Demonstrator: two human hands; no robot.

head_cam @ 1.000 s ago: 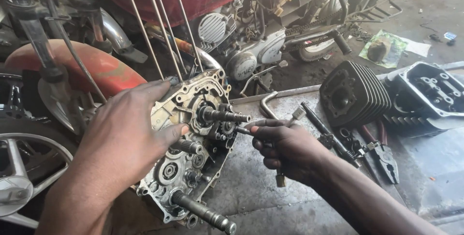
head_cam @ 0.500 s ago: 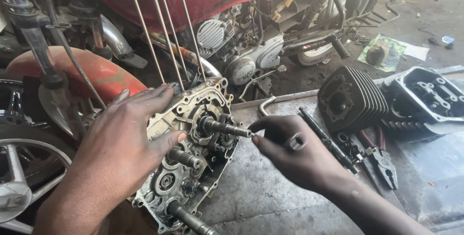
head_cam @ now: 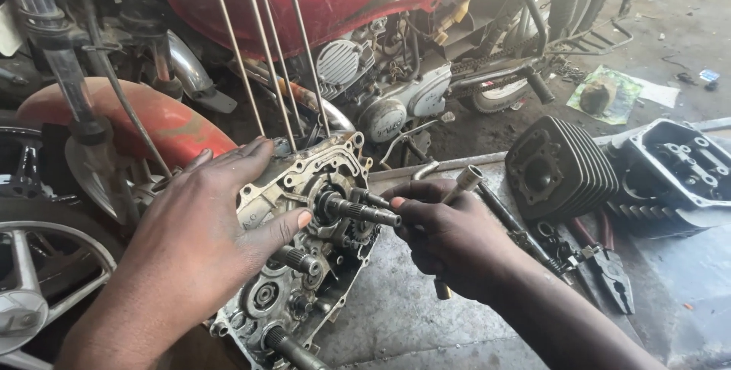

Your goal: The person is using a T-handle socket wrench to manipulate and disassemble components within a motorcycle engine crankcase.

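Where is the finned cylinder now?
The finned cylinder lies right of the right hand, beside the cylinder head, above the pliers.

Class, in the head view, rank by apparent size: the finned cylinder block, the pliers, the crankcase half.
1. crankcase half, though nearest the camera
2. finned cylinder block
3. pliers

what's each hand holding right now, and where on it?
Right hand grips a metal socket wrench around its mid-shaft, fingertips at the splined shaft. Left hand lies flat on the engine crankcase, bracing its face, not gripping.
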